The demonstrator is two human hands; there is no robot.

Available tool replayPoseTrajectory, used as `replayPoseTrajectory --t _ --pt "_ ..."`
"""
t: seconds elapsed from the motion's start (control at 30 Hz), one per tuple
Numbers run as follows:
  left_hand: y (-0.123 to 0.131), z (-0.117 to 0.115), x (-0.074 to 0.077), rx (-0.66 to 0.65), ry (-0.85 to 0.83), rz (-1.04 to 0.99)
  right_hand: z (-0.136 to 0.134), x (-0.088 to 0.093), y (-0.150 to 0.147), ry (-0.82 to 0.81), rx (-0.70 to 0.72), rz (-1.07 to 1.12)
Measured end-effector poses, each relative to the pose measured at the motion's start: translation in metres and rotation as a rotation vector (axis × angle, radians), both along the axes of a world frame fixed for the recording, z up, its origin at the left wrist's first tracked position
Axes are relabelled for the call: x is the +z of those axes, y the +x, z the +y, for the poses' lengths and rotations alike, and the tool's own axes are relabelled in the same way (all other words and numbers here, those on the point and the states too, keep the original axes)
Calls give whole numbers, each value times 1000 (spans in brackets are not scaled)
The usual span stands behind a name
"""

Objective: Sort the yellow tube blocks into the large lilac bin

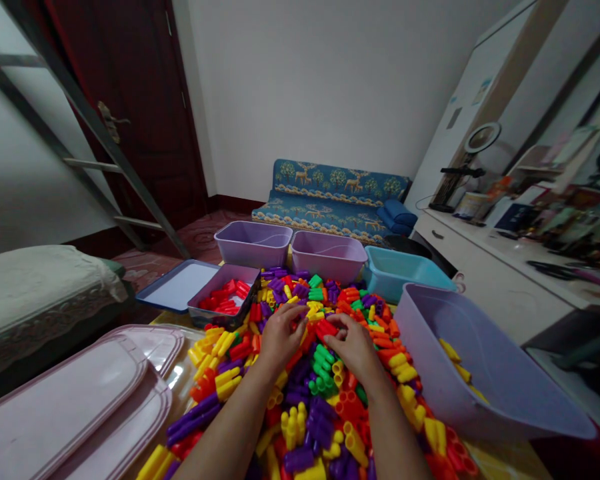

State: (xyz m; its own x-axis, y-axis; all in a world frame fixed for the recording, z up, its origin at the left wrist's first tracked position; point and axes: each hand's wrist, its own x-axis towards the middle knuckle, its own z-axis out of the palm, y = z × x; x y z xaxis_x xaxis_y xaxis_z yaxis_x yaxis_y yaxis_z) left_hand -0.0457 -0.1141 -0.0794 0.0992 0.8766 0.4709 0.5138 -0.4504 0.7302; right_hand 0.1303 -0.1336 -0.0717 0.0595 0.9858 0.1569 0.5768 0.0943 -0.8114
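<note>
A large heap of bullet-shaped plastic toy pieces in red, yellow, purple, green and orange covers the table in front of me. My left hand (281, 335) hovers over the middle of the heap, thumb and curved fingers apart, with nothing clearly held. To its right, my right hand (353, 341) pinches a red plastic piece (325, 328) between thumb and fingers. Just below that hand lie joined green pieces (322, 365). Closer to me are purple pieces (321, 419) and a yellow cluster (294, 427), between my forearms.
A dark-sided box (200, 308) holds red pieces at the left. Behind the heap stand two purple bins (253, 250) and a turquoise bin (405, 273). The large lilac bin (430, 373) on the right contains a few yellow pieces. Pink lids (70, 393) lie at left.
</note>
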Motion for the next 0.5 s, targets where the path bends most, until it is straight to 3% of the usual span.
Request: replayPoseTrajectory --t 0.3,0.5 --pt "1 0 0 -114 -113 -84 -3 9 -16 82 108 311" --pt "-2 7 -8 -65 -185 -201 0 1 -13 15 164 469"
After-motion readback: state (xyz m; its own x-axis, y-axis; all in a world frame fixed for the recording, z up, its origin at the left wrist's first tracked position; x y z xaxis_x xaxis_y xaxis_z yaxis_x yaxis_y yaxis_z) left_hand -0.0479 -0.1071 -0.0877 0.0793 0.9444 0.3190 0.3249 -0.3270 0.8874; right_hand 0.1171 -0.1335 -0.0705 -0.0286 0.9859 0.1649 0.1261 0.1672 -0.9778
